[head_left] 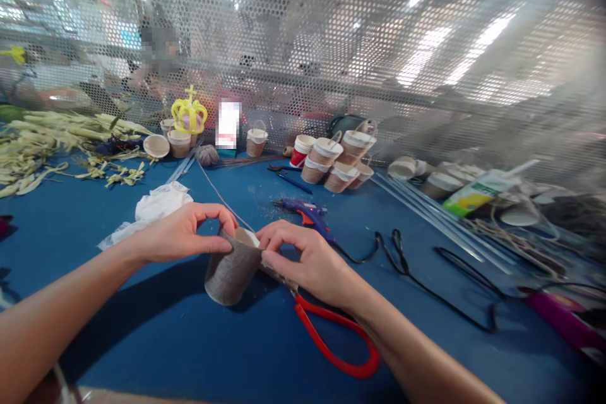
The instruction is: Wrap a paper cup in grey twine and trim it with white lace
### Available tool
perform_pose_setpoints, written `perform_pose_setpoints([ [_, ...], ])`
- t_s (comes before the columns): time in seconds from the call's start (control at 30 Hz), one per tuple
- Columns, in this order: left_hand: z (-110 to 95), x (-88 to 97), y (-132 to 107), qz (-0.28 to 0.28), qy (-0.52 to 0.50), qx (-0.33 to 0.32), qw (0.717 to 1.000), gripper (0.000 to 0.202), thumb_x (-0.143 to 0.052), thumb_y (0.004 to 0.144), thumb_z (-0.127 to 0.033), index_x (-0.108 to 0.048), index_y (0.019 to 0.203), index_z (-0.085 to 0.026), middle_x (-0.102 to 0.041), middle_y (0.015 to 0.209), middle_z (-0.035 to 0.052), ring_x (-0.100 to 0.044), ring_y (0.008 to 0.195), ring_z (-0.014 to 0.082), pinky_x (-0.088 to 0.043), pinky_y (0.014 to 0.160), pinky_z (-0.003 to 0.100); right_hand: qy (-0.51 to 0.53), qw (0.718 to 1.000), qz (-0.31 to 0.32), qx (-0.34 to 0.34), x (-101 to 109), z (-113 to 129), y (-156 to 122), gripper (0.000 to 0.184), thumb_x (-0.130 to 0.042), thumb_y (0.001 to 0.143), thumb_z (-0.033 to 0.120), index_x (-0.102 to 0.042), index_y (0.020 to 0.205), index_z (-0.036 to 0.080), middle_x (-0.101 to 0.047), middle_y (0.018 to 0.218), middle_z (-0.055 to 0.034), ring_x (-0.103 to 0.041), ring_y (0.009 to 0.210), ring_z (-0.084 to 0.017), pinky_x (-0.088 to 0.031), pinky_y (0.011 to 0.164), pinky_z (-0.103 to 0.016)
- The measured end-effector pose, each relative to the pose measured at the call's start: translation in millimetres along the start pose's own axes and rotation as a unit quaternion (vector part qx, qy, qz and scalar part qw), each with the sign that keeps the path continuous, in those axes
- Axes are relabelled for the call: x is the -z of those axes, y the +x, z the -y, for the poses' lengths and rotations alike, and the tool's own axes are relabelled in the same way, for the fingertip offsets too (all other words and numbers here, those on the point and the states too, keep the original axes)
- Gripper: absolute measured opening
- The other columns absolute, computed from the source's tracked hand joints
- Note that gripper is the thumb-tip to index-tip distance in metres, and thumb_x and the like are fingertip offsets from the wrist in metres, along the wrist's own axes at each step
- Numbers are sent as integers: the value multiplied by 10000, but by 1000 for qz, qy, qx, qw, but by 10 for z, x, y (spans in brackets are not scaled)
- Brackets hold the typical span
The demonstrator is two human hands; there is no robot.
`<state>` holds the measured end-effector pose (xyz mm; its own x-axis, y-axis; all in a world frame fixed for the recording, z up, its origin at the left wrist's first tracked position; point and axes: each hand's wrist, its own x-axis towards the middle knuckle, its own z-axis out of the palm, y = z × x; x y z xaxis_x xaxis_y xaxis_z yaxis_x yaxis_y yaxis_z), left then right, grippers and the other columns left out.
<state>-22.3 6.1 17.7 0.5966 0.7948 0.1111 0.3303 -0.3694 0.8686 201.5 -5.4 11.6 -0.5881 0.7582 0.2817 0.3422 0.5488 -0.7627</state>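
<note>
At the far left corner of the blue surface [265, 353] lies a pile of pale husks [38, 139]. Right of it, a crumpled white bag [161, 205] sits beyond the left hand [177, 233], whose thumb and forefinger hold a narrow pinch on the left side of the rim of a cup [231, 274] wound in grey thread. The cup stands near the middle of the near edge, its mouth up and its long axis close to upright, the top leaning slightly right. From a grey ball of yarn [207, 154] near the far edge, a strand runs toward the cup's rim. The right hand [315, 259] pinches the rim's right side, thumb and fingertips close together; whether they also grip the strand, I cannot tell. Red-handled scissors [312, 336] lie partly beneath this hand, handles toward the near edge. Beyond it rests a blue glue gun [307, 209].
</note>
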Motion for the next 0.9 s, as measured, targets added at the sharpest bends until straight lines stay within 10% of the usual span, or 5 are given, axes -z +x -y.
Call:
perform_pose_setpoints([
  [0.9, -158, -277, -73, -8, 192, -137, 972, 79, -549, 756, -188, -513, 686, -175, -635, 758, -8, -564, 794, 142, -307, 878, 340, -100, 994, -15, 37, -133, 277, -100, 155, -494, 769, 106, -486, 642, 192, -607, 747, -30, -545, 725, -130, -450, 698, -263],
])
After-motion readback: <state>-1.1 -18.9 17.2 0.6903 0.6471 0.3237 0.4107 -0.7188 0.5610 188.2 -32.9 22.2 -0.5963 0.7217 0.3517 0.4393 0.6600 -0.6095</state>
